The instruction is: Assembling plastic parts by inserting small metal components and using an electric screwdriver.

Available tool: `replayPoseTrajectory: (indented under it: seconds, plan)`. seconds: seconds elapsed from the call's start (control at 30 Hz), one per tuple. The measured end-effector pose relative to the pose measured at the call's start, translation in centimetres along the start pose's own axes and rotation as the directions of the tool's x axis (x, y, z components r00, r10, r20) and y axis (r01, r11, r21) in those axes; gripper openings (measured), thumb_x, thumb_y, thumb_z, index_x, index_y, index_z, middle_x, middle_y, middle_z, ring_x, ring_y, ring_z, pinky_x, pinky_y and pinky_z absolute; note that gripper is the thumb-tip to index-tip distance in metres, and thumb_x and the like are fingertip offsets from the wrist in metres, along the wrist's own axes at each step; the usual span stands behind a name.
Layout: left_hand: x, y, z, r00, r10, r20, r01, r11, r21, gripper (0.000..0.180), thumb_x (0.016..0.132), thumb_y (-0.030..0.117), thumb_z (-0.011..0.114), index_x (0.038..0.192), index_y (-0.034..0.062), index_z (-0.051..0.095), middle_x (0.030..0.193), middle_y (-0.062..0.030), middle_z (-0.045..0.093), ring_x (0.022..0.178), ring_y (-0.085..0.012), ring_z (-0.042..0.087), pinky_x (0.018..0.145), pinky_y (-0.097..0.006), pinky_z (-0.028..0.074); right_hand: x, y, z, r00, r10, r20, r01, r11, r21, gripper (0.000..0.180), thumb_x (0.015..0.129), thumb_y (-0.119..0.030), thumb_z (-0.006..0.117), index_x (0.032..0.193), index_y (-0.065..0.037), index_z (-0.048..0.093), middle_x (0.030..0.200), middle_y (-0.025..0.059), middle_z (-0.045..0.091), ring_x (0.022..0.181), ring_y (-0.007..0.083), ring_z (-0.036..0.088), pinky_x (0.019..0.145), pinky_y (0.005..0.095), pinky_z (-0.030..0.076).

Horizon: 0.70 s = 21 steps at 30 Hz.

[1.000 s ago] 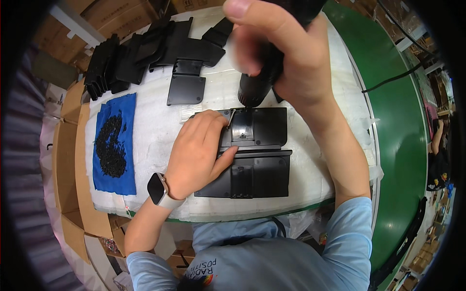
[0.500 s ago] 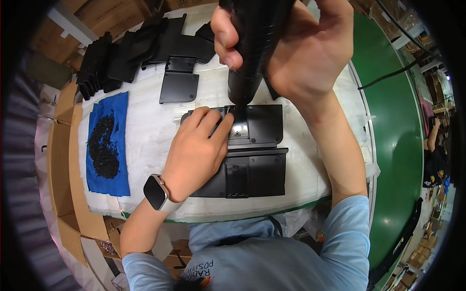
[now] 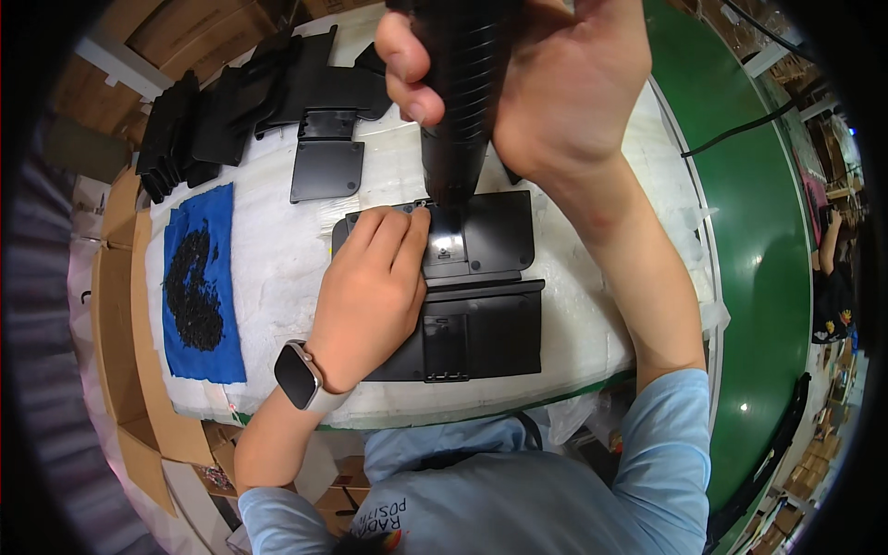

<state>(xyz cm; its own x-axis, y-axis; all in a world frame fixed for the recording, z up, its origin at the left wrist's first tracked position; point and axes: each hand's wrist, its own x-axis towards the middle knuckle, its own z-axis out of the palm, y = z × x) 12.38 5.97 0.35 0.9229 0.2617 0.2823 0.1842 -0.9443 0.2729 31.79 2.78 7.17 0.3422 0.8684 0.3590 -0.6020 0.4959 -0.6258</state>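
Left hand [image 3: 372, 289] palm-down on black panel [image 3: 498, 233]

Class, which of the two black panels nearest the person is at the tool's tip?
The farther panel: the tool overlaps its far edge, not the nearer panel.

The right hand [image 3: 564, 111] grips a black, ribbed handheld tool [image 3: 458, 102], its lower end at the far edge of a black panel [image 3: 499, 231]; whether they touch is hard to tell. The left hand [image 3: 365, 296], a watch [image 3: 297, 376] at its wrist, rests its fingers [image 3: 413, 242] on this panel. A second panel [image 3: 504, 333] lies nearer the body. Leftward, a blue cloth [image 3: 231, 363] bears small black pieces [image 3: 196, 310] on the white-covered worktop [image 3: 277, 259]
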Motion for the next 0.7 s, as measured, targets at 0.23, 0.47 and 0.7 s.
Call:
replayPoseTrajectory:
  seconds: [0.23, 0.47, 0.7]
  plan:
    - [-0.3, -0.9, -0.2, 0.999, -0.039, 0.017, 0.041, 0.990, -0.134, 0.045, 0.078, -0.007, 0.061, 0.122, -0.0074, 0.061, 0.102, -0.0176, 0.056, 0.100, -0.0344, 0.055, 0.090, -0.041, 0.047, -0.1, 1.1, -1.1, 0.990, -0.009, 0.138, 0.009, 1.000, -0.004, 0.057, 0.093, -0.054, 0.053, 0.092, 0.002, 0.064, 0.068, 0.0090, 0.062, 0.055, 0.0148, 0.060, 0.048, 0.0261, 0.048]
    - [-0.6, -1.1, 0.3, 0.999, 0.003, -0.048, -0.012, 0.984, -0.176, 0.041, 0.081, -0.007, 0.061, 0.122, -0.0067, 0.062, 0.103, -0.0173, 0.056, 0.100, -0.0348, 0.055, 0.090, -0.041, 0.047, -0.3, 0.5, -0.6, 0.995, 0.064, 0.071, -0.065, 0.998, 0.013, 0.068, 0.102, -0.057, 0.035, 0.115, 0.005, 0.061, 0.072, 0.0134, 0.063, 0.057, 0.0165, 0.061, 0.045, 0.0251, 0.048]
    - [-0.7, -1.1, 0.5, 0.999, 0.011, -0.047, -0.017, 0.992, -0.126, 0.044, 0.077, -0.010, 0.061, 0.122, -0.0092, 0.060, 0.106, -0.0181, 0.054, 0.102, -0.0357, 0.054, 0.091, -0.041, 0.048, -1.1, 1.9, 1.2, 0.994, -0.105, -0.022, 0.104, 0.993, -0.054, 0.076, 0.101, -0.064, 0.030, 0.116, 0.005, 0.059, 0.072, 0.0117, 0.063, 0.053, 0.0140, 0.056, 0.044, 0.0232, 0.043]
